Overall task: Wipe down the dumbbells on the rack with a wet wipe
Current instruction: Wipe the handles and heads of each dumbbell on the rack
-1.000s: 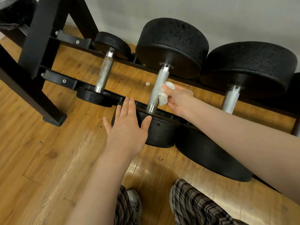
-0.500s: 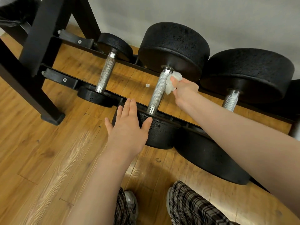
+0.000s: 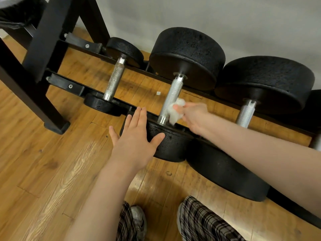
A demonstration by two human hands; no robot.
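**Dumbbell rack, lower tier: wipe on the middle handle**

From my remote seat I look down the head view at a black steel rack point(image 3: 52, 40) standing on a wood-plank floor point(image 3: 43, 162). The planks are orange-brown, glossy, and carry a pale glare patch in front of the rack foot. A plain grey wall point(image 3: 225, 18) rises directly behind the rack, meeting the floor at a light skirting strip.

Three dumbbells lie across the two rails, handles running front to back. The small dumbbell point(image 3: 114, 79) sits at the left, its knurled handle dull and speckled. The middle dumbbell point(image 3: 172, 94) has a brighter handle and large black, pitted heads. The right dumbbell point(image 3: 246, 112) lies just beside it, their far heads nearly touching.

My right hand point(image 3: 194, 117) pinches a crumpled white wet wipe point(image 3: 175, 110) between thumb and curled fingers, holding it against the right side of the middle handle, near its front end. My left hand point(image 3: 135, 138) lies flat and spread on the top of the middle dumbbell's near head, fingers straight, thumb out to the right.

A tiny white scrap point(image 3: 158, 93) lies on the floor between the small and middle handles. At the bottom edge I see plaid trousers point(image 3: 199, 221) and a grey shoe point(image 3: 138, 218).
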